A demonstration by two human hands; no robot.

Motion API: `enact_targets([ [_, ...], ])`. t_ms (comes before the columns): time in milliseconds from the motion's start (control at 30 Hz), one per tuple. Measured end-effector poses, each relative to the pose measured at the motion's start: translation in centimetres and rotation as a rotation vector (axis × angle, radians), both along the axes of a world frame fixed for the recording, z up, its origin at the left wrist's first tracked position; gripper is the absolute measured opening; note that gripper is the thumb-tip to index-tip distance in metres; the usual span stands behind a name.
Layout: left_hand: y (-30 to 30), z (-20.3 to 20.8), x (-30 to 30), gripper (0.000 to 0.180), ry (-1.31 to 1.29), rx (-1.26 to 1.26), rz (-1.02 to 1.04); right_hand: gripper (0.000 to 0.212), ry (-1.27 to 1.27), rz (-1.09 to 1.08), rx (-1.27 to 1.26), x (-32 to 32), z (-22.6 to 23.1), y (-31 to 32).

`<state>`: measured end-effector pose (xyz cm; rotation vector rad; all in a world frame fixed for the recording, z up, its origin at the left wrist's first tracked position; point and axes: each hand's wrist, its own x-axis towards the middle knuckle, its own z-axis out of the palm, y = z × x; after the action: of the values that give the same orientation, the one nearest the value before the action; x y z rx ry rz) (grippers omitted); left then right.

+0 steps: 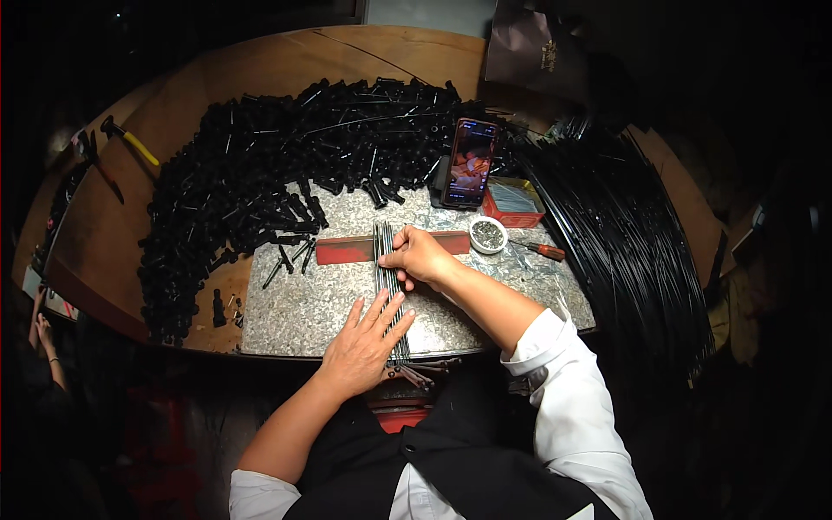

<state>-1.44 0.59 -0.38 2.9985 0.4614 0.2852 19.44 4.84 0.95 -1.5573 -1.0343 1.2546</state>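
A bundle of thin dark rods (382, 236) lies side by side across a red bar (342, 251) on the speckled stone board (282, 312). My left hand (368, 342) rests flat on the lower part of the rods, its fingers spread. Farther up, my right hand (420, 256) closes thumb and fingers on the rods, just over the bar. Which rods it pinches is hidden by the fingers. Small knobbed ends (412, 376) of the rods stick out past the board's front edge.
Black plastic tubular parts (286, 130) pile at the back and left. Long black rods (637, 234) heap on the right. Behind my right hand stand a propped phone (472, 163), a red box (513, 204), a white cup of small pieces (488, 235) and a screwdriver (548, 250). A yellow-handled hammer (130, 141) lies left.
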Motion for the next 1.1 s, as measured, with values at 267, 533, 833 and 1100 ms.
enact_targets([
  [267,-0.1,0.3,0.0,0.095,-0.002,-0.014,0.009,0.038,0.054,-0.078,0.016,-0.2,0.1,-0.1],
  [533,-0.1,0.5,-0.1,0.093,-0.042,-0.019,0.003,0.038,0.351,-0.092,0.12,0.0,0.1,-1.5],
  [833,-0.1,0.2,0.0,0.088,0.003,-0.002,0.007,0.043,-0.582,0.044,0.2,0.5,0.4,-0.8],
  [1100,0.1,-0.3,-0.2,0.087,-0.089,-0.042,-0.02,0.024,-0.948,0.014,0.418,3.3,3.2,-5.8],
])
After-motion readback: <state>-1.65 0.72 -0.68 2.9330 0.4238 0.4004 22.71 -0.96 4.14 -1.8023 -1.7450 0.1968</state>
